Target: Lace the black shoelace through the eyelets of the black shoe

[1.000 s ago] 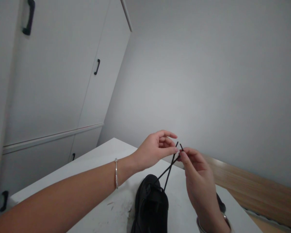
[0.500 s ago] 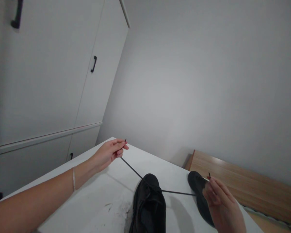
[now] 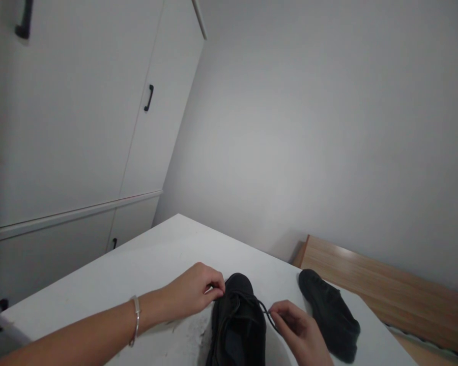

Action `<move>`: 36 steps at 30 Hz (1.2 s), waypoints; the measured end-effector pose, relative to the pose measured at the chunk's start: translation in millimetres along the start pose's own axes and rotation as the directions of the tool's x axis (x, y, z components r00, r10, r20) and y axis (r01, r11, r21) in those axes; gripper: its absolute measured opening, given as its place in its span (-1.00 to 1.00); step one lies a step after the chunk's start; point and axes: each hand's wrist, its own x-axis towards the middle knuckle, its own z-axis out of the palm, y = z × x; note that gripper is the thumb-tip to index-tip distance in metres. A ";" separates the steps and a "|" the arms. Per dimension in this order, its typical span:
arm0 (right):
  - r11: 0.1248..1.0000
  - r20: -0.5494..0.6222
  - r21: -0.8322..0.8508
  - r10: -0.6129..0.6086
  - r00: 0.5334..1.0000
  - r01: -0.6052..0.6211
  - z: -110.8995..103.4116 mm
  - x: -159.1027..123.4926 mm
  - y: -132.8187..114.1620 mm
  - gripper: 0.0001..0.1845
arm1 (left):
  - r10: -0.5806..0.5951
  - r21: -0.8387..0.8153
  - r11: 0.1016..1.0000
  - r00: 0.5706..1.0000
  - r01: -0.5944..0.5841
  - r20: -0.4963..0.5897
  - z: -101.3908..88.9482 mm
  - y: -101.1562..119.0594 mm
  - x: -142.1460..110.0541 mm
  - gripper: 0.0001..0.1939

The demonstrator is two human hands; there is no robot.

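Note:
A black lace-up shoe (image 3: 238, 310) rests on the white table (image 3: 191, 241), its toe pointing away from me. Beside its left edge, my left hand (image 3: 200, 290) is closed in a pinch at the lacing; the piece of lace in its fingertips is mostly hidden. To the right of the shoe, my right hand (image 3: 299, 330) pinches the dark shoelace (image 3: 266, 311), which runs slack in a curve from the shoe to the fingers. A second black shoe (image 3: 330, 315) lies farther right, apart from both hands.
White cabinets (image 3: 80, 112) with black handles stand on the left. A grey wall (image 3: 309, 127) rises behind the table. Past the table's right edge is a wooden board (image 3: 385, 274). Smudges and bits of dirt (image 3: 191, 333) mark the tabletop left of the shoe.
Both hands have come in from wide apart to the shoe's sides, the left moving down and right, the right moving left. The lace, stretched taut before, now hangs slack on the right.

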 end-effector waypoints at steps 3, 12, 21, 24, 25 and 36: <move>1.000 0.029 -0.014 -0.002 1.000 0.003 6.3 0.5 6.9 -0.57 | 0.035 0.083 0.996 0.999 -0.038 0.037 11.2 0.2 2.7 -0.83; 0.971 0.014 -0.168 -0.173 0.985 0.173 11.1 1.3 -3.4 -0.65 | -0.022 0.187 0.982 1.000 0.021 0.008 21.8 0.4 2.5 -0.81; 0.973 0.021 -0.161 -0.163 0.986 0.165 8.4 -2.6 3.7 -0.67 | -0.026 0.193 0.981 0.999 0.035 -0.046 31.3 6.5 7.0 -0.84; 0.984 0.119 -0.119 -0.120 0.986 0.134 8.2 -4.9 -1.4 -0.67 | -0.047 0.147 0.988 0.999 0.044 0.018 29.3 10.6 8.9 -0.76; 0.983 0.136 -0.121 -0.120 0.983 0.137 8.7 -5.6 -4.7 -0.66 | -0.050 0.119 0.992 0.999 0.047 0.022 27.8 14.2 9.1 -0.76; 0.537 0.295 -0.809 0.017 0.955 0.240 35.2 6.1 -58.9 -0.54 | -0.124 0.600 0.798 0.958 -0.058 0.258 30.7 64.0 31.3 -0.84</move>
